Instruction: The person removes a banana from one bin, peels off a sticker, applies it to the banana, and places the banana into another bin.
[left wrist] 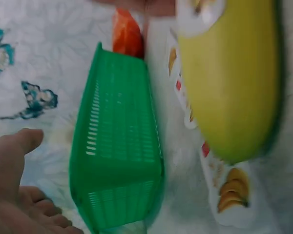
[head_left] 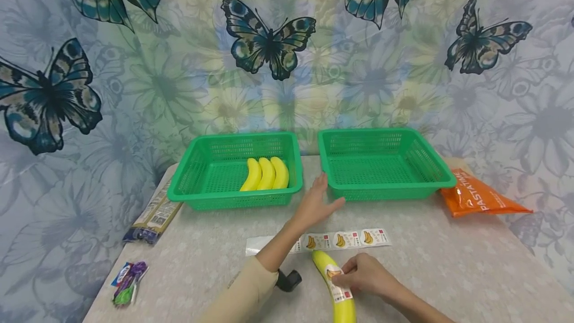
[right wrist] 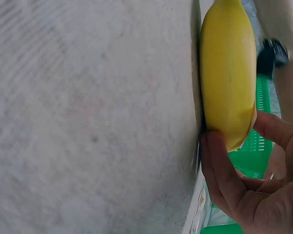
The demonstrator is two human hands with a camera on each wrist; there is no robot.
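Note:
A yellow banana (head_left: 344,310) lies on the table near the front, with a printed banana sticker (head_left: 336,284) on its upper side. My right hand (head_left: 365,275) grips it from the right, thumb on the sticker and fingers at the far side; the right wrist view shows the fingertips (right wrist: 216,141) against the peel. My left hand (head_left: 316,203) is raised between the two green baskets, its fingers extended and holding nothing. Below that forearm runs a strip of banana stickers (head_left: 354,239), partly covered by the arm.
Three bananas (head_left: 266,174) lie in the left green basket (head_left: 233,199). The right green basket (head_left: 390,192) stands beside it. An orange bag (head_left: 482,196) sits at the right edge, a gold packet (head_left: 154,211) at the left, and small wrapped sweets (head_left: 129,283) at front left.

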